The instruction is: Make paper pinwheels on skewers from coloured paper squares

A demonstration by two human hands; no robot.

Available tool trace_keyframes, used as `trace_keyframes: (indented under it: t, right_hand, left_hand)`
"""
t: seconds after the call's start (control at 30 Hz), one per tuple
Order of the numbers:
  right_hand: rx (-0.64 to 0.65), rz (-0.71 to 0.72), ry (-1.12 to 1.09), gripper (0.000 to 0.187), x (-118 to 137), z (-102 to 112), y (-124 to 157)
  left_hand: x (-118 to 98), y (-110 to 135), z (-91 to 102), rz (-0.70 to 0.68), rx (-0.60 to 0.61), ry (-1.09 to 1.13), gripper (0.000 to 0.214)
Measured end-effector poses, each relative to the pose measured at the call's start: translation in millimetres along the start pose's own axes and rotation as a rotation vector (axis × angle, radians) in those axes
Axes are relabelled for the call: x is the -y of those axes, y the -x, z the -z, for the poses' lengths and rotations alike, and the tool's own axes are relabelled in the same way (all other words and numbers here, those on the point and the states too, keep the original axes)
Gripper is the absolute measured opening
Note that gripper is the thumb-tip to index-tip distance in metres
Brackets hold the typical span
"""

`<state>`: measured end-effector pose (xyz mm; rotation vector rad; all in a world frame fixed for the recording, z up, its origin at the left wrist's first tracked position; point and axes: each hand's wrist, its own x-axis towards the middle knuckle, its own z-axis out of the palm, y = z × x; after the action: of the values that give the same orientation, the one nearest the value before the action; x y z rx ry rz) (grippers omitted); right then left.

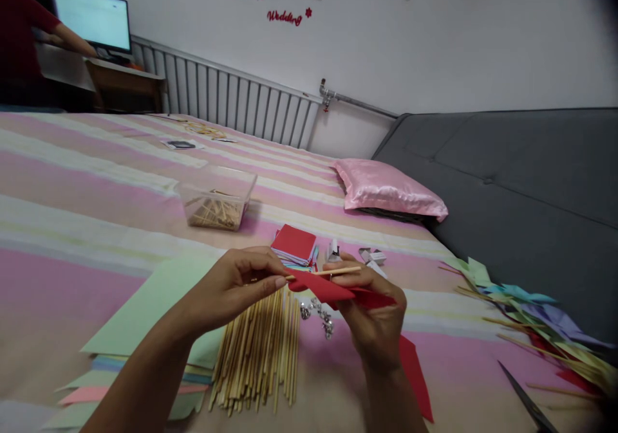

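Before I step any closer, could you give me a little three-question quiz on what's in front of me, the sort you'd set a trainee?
1. Multiple choice. What are the left hand and right hand holding between them?
a) the pink pillow
b) red paper and a thin stick
c) a clear plastic lid

2. True or false. The clear plastic box stands farther from the person than the pile of long sticks.

3. Fill in. The top sheet of the small square stack just beyond the hands is coloured ____.

Key: 1. b; 2. true; 3. red.
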<state>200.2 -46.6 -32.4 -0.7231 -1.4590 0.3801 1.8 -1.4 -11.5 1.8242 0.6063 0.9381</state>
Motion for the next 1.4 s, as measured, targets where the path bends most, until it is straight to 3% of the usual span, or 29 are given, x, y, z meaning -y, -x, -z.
trace_keyframes:
  t: [0.97,1.4]
  right_hand:
    - [-0.003,-0.010,-0.062,0.015,2.1,0.8,0.6]
    - [-0.028,0.056,-0.050,0.013,2.5,1.7,1.4]
  left_hand:
    - [2.8,0.4,1.7,-0.039,-0.032,-0.037,0.017]
    - [1.5,-0.5,1.5,-0.107,-0.054,-0.098,0.017]
